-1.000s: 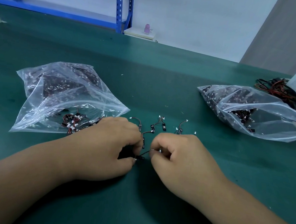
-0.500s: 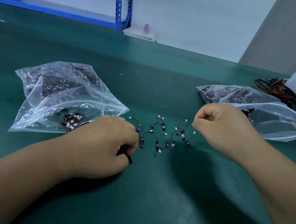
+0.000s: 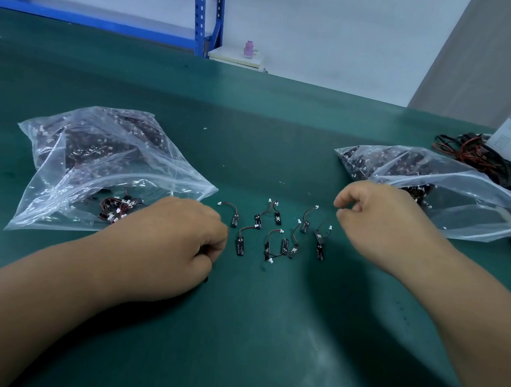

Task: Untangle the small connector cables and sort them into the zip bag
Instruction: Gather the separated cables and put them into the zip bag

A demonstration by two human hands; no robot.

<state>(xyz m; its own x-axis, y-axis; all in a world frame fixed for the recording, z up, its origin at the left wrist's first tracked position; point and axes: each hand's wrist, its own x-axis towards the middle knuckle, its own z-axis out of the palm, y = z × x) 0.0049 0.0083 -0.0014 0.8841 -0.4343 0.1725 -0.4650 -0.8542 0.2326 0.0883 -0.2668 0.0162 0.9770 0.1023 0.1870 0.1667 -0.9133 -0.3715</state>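
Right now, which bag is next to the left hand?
The left bag, beside the left hand; the other bag lies far right, by the right hand.

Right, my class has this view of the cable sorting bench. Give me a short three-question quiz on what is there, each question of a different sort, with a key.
1. True or false: the loose connector cables lie on the green mat between the left hand and the right hand.
2. Where is the red-and-black wire bundle? A: behind the right zip bag, at the far right. B: under the left hand. C: among the loose connector cables.
3. What does the right hand hold?
Key: 1 true; 2 A; 3 nothing.
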